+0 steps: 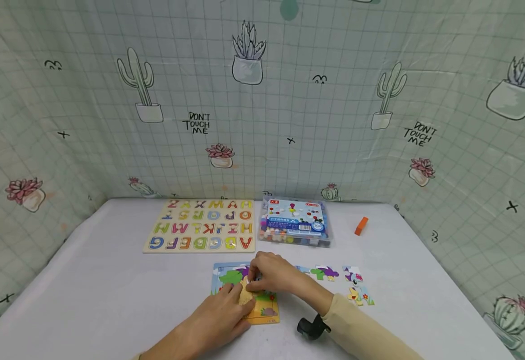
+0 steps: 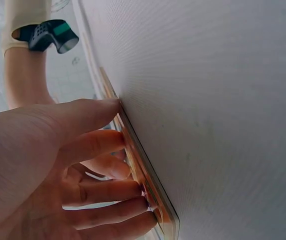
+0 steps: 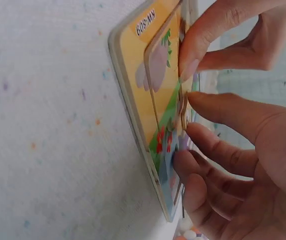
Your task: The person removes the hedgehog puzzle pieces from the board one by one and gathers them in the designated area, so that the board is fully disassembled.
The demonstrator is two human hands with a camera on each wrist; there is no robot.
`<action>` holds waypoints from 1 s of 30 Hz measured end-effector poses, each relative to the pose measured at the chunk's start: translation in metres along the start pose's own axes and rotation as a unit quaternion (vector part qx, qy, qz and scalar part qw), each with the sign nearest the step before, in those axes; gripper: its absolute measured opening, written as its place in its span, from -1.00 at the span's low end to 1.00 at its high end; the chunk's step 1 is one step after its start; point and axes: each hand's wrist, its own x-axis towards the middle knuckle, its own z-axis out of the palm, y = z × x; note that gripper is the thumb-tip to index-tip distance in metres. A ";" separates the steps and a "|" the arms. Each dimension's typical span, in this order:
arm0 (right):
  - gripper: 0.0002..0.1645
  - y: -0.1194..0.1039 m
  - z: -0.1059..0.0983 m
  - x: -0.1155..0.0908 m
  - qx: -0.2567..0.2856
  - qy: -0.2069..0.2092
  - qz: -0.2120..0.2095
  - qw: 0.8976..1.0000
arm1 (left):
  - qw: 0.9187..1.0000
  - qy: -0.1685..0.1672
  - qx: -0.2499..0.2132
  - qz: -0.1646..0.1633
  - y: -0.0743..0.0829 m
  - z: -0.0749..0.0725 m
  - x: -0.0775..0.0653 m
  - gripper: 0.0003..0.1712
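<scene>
A wooden jigsaw board (image 1: 269,319) with a colourful cartoon picture lies flat on the white table in front of me. My left hand (image 1: 221,312) rests on its left part, fingers extended over the picture; in the left wrist view the thumb touches the board's near edge. My right hand (image 1: 271,272) is over the middle of the board. Seen from the right wrist, its thumb and index finger pinch a small puzzle piece (image 3: 184,112) on edge at the board's surface. Much of that piece and of the picture is hidden by the hands.
Loose puzzle pieces (image 1: 325,272) lie right of the board, with more pieces (image 1: 354,295) farther right. Behind stand a wooden alphabet board (image 1: 199,227) and a clear plastic box of beads (image 1: 295,220). An orange block (image 1: 361,226) lies at the back right.
</scene>
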 end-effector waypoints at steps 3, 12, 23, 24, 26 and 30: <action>-0.81 -0.001 0.001 -0.001 -0.001 0.010 -0.001 1.000 | 1.000 0.000 -0.003 -0.001 0.000 0.001 -0.002 -0.60; -0.78 -0.002 0.002 0.002 -0.007 0.024 0.010 1.000 | 1.000 -0.004 0.004 -0.005 0.002 0.000 -0.002 -0.59; -0.77 -0.004 0.000 0.005 -0.004 0.014 0.016 1.000 | 0.999 0.019 0.041 0.004 0.003 0.003 -0.003 -0.60; -0.77 -0.004 0.000 0.005 -0.007 0.013 0.015 1.000 | 0.999 0.020 0.043 0.004 0.003 0.003 -0.003 -0.60; -0.77 -0.004 0.000 0.006 -0.010 0.013 0.014 1.000 | 0.999 0.018 0.046 0.001 0.003 0.003 -0.003 -0.60; -0.78 -0.004 0.000 0.006 -0.019 0.020 0.010 1.000 | 0.999 0.000 0.035 -0.010 0.004 0.002 -0.002 -0.59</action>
